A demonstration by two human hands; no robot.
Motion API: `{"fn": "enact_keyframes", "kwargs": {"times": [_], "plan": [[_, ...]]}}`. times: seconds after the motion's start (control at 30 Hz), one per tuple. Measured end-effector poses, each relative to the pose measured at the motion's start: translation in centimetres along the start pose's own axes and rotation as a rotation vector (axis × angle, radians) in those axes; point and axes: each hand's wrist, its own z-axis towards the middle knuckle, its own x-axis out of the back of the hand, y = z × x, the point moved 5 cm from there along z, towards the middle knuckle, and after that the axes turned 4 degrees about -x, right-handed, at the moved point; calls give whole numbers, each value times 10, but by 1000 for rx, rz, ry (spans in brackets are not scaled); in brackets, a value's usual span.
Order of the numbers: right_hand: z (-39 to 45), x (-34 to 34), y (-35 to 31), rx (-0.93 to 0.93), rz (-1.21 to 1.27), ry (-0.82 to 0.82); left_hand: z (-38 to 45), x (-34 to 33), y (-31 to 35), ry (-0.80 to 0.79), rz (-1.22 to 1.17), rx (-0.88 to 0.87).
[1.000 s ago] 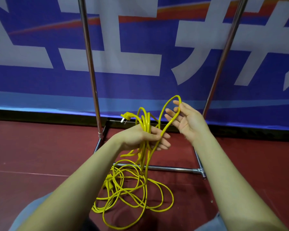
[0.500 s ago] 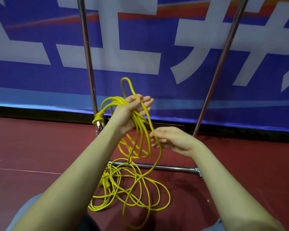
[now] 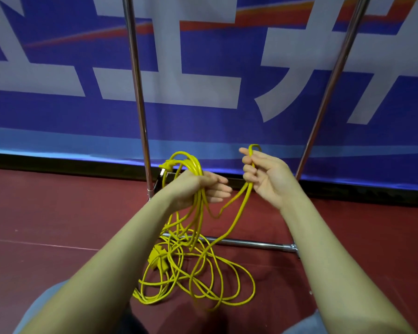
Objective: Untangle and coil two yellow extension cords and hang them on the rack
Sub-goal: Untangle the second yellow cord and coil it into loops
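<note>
My left hand grips a bundle of yellow cord loops, and a yellow plug sticks out at the bundle's upper left. My right hand holds a doubled bend of the same yellow cord, whose top pokes above the fingers. From both hands the cord hangs down to a loose tangle of yellow cord on the red floor, where a yellow socket block lies at the left. The metal rack stands just behind my hands.
The rack's second upright slants up at the right, and its base bar lies on the red floor under the hanging cord. A blue banner wall closes the back. My knees show at the bottom corners.
My left hand has come down with the coil. My right hand has risen from the hanging cord and now holds a fresh bend up at the right.
</note>
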Motion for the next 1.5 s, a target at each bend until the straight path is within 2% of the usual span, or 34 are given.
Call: {"fn": "enact_keyframes", "kwargs": {"times": [0.23,0.43,0.63,0.8,0.87,1.03,1.13,1.2,1.3,1.4,1.5], "plan": [[6,8,-5,63,134,54,-1,-28,-15,-232,113,63],[7,23,-6,18,-82,96,4,-47,-14,-347,42,-12],[5,36,6,20,-391,121,12,-39,8,-121,-258,-176],[-4,18,26,-112,-623,-92,14,-16,23,102,-462,-281],[-5,7,33,-54,-711,-134,12,-10,26,135,-473,-298],[-1,-1,19,287,-632,72,7,6,35,149,-463,-353],[-5,-9,14,398,-669,55,7,12,34,165,-462,-357],[-8,-15,16,376,-558,-7,9,10,32,167,-457,-354],[-7,-18,20,228,-357,-150,11,3,35,152,-493,-348],[-6,-10,21,84,-374,-224,12,1,38,158,-568,-356],[-7,-2,20,91,-477,-188,14,2,38,144,-630,-375]]}}
